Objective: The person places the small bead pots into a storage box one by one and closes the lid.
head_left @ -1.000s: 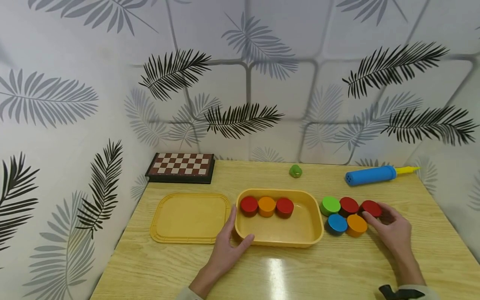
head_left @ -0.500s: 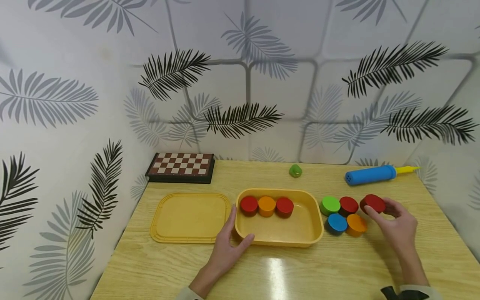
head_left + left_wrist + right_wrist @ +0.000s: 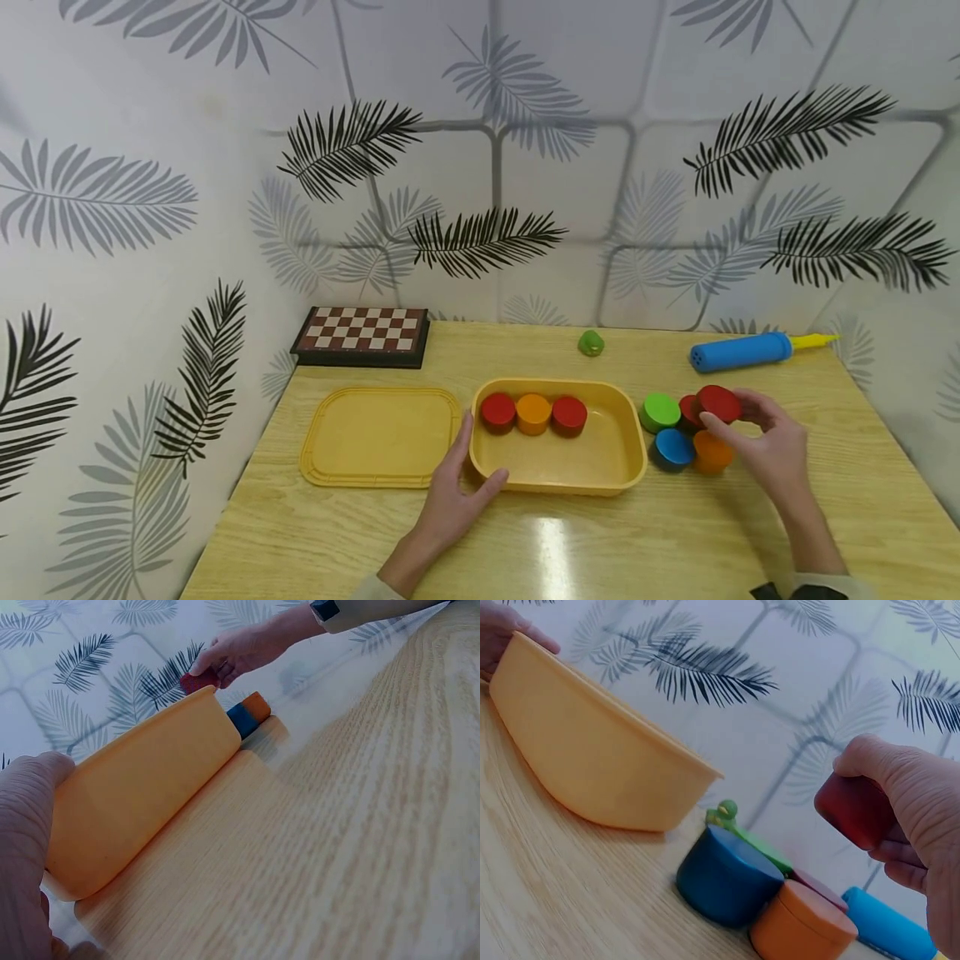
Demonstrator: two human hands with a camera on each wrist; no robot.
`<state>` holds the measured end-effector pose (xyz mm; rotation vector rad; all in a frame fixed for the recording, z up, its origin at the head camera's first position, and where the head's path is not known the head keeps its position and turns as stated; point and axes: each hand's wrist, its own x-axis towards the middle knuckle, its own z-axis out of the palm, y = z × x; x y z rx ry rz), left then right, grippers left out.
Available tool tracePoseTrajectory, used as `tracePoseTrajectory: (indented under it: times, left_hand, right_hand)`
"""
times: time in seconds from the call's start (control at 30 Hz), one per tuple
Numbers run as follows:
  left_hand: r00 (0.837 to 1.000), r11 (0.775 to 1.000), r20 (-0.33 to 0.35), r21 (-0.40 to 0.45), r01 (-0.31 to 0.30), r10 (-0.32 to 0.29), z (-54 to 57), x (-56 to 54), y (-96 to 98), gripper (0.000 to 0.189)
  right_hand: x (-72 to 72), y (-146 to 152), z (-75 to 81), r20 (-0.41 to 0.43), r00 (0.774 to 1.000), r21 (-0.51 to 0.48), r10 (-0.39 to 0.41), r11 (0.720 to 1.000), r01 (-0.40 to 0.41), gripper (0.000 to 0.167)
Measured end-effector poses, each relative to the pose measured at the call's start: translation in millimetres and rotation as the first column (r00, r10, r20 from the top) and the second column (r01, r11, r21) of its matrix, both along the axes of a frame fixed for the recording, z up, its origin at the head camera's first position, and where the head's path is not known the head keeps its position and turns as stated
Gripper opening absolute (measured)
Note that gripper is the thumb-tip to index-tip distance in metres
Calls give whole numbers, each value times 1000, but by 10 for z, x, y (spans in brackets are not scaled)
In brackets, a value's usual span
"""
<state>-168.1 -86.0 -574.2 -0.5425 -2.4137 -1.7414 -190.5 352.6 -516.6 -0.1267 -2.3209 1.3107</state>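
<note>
My right hand (image 3: 772, 446) pinches a red cylinder (image 3: 718, 403) between thumb and fingers. In the right wrist view the held red cylinder (image 3: 855, 811) is raised above the others. Below and beside it stand a green cylinder (image 3: 661, 411), a blue cylinder (image 3: 672, 451), an orange cylinder (image 3: 712, 452) and a partly hidden second red cylinder (image 3: 687, 410). My left hand (image 3: 452, 500) rests at the left front corner of a yellow plastic container (image 3: 600, 479), its fingers straight along the wall. Inside the container, two red cylinders (image 3: 498, 413) flank an orange one (image 3: 533, 414).
A flat yellow lid (image 3: 382, 437) lies left of the container. Behind it is a checkered board box (image 3: 362, 336). Near the back edge are a small green figure (image 3: 591, 342) and a blue hand pump (image 3: 742, 352) with a yellow nozzle. A patterned wall rises behind the table.
The red cylinder has been lifted from the right end of the group, then carried left over the other red one. My left hand and the container have stayed put.
</note>
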Motion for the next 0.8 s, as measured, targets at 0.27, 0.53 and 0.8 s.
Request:
tracePoseTrajectory:
  times: [0.27, 0.53, 0.8]
  left_hand:
    - [1000, 1000, 16, -1, -1, 1, 6, -4, 6, 98]
    - [1000, 1000, 6, 0, 0, 0, -9, -11, 0, 97]
    - [1000, 1000, 20, 15, 6, -6, -32, -9, -8, 96]
  right_hand:
    - [-21, -247, 77, -11, 981, 56, 194, 980, -193, 49]
    - [-47, -548, 136, 38, 950, 100, 309, 945, -311, 52]
    - [-121, -769, 109, 83, 923, 173, 376, 906, -385, 53]
